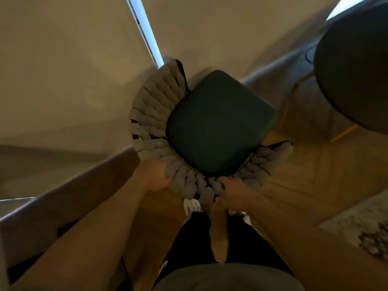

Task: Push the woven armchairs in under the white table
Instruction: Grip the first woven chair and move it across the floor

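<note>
A woven armchair (153,110) with a thick grey braided back and a dark green seat cushion (218,124) stands right below me on the wood floor. My left hand (154,175) grips the braided back rim at its lower left. My right hand (233,193) grips the same rim at the lower right. A dark round surface (352,66) fills the upper right corner, with light wooden legs (344,132) under it; whether it is the table I cannot tell. The picture is blurred.
A beige wall (63,80) runs along the left, with a bright window strip (147,32) behind the chair. A patterned rug (361,232) lies at the lower right. My legs and white shoes (192,205) are just behind the chair.
</note>
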Demonstrator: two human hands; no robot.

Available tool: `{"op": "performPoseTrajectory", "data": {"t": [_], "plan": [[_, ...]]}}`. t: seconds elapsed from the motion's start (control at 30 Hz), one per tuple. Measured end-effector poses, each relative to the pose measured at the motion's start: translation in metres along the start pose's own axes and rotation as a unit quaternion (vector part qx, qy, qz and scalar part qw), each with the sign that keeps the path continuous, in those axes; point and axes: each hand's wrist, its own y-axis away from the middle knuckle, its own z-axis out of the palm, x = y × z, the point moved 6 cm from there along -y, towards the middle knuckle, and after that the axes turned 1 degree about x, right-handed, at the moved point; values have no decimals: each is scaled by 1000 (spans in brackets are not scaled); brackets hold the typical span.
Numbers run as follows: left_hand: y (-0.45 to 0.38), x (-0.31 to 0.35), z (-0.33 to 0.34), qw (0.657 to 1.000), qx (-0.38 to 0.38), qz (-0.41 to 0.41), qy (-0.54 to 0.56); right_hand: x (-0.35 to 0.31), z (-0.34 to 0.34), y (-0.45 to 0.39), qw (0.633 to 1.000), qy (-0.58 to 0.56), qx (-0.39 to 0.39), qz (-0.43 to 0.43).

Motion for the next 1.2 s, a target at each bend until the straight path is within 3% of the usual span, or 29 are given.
{"op": "performPoseTrajectory", "data": {"t": [0.23, 0.43, 0.7, 0.97, 1.2], "plan": [[-30, -34, 22, 957, -133, 34, -257, -9, 34, -25, 997, 76, -23, 16], [-54, -45, 15, 921, -109, 68, -368, -22, 57, -57, 986, 157, -44, 27], [-53, -38, 27, 923, -87, 74, -368, -12, 58, -46, 983, 175, 4, 60], [-26, 65, 72, 961, -65, 55, -264, 80, 38, -2, 966, 236, -15, 102], [-29, 132, 117, 972, -76, 43, -218, 151, 9, 30, 949, 297, -9, 110]]}}
